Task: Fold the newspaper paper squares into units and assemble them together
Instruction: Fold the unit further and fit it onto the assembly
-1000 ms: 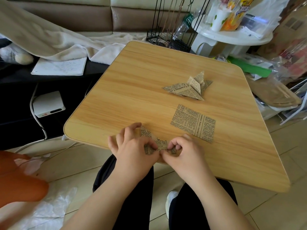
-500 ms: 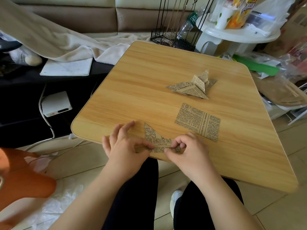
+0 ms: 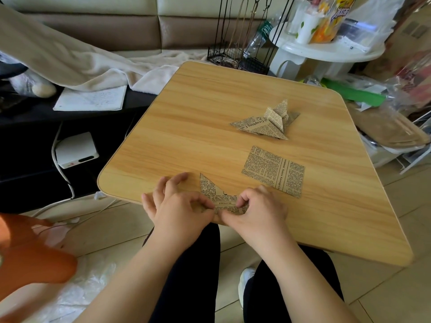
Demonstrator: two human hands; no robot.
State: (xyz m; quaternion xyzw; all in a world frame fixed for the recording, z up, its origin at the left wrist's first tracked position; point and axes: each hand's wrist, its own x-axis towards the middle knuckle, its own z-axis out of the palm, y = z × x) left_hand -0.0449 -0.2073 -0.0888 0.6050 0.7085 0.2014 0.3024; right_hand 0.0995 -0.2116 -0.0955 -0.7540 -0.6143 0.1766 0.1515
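Only one view here, the head camera looking down at a wooden counter. Both hands are working a half-folded newspaper piece right at the near edge of the counter, one pointed corner sticking up and away from the person. The left hand pinches the piece's left side between thumb and curled index finger, with its other fingers spread out resting on the wood. The right hand has its fingers curled and pinches the right side of the same piece, thumb along the bottom edge. Just beyond the right hand, a flat unfolded newspaper square lies on the counter, near the knuckles, can't tell if it's touching. Farther back sits a cluster of folded units, a few pointed flaps overlapping; can't tell how many pieces are in there. Off the counter: a white cloth draped over a sofa to the left, a notebook below it, a black wire rack behind the counter and a white side table with snack bags.
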